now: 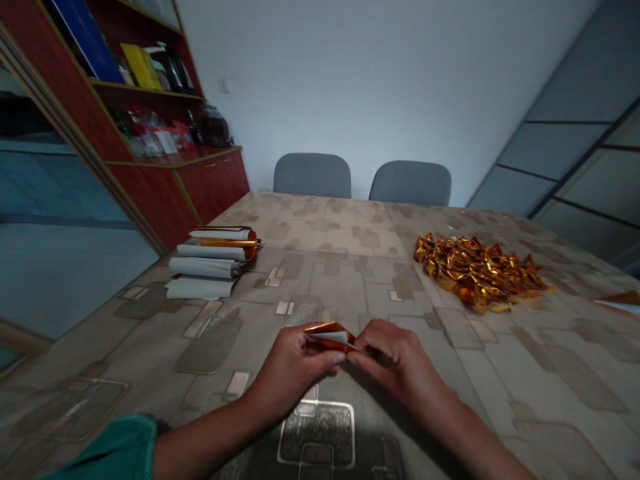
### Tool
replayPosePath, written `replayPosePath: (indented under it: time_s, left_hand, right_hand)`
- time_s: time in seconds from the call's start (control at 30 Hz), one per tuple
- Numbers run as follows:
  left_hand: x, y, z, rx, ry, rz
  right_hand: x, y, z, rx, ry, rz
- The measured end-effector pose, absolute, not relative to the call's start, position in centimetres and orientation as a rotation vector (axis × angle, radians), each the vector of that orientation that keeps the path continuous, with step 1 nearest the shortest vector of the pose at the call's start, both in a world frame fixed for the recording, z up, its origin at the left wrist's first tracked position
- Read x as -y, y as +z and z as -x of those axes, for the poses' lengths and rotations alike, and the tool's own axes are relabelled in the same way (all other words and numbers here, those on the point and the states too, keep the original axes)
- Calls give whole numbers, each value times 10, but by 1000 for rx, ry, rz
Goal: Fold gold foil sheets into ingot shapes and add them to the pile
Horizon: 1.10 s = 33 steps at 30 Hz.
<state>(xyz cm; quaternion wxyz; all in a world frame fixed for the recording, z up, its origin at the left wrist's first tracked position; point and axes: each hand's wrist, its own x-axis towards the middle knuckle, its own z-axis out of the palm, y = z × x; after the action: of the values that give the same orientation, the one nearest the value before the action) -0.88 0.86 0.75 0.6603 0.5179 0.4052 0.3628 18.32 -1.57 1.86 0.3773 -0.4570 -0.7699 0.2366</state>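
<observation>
Folded gold foil piece (331, 337), white inner side showing, pinched between both hands just above the patterned table cover (345, 280). Left hand (293, 373) and right hand (395, 360): fingers clamped on the foil from either side, tips nearly meeting. Heap of folded gold foil pieces (477, 272) well off right; rolled paper sheets (207, 267) stacked left (one roll gold-lined).
</observation>
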Motion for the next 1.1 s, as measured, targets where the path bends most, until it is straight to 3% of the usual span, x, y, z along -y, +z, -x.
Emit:
replayPosePath:
  time_s: [0.2,0.53,0.87,1.1]
  left_hand:
    - [-8,8,9,-905,801,-1198]
    - [-10,12,7,-843,828,-1020]
    - [-11,2,7,-873,799,-1071]
    - [-10,9,7,-879,835,-983]
  right_hand:
    - [19,18,-185,2097,519,1158]
    - [19,32,-186,1948,795,1071]
    - [16,22,-180,2045,658,1168]
    - [17,26,-180,1857,858,1156]
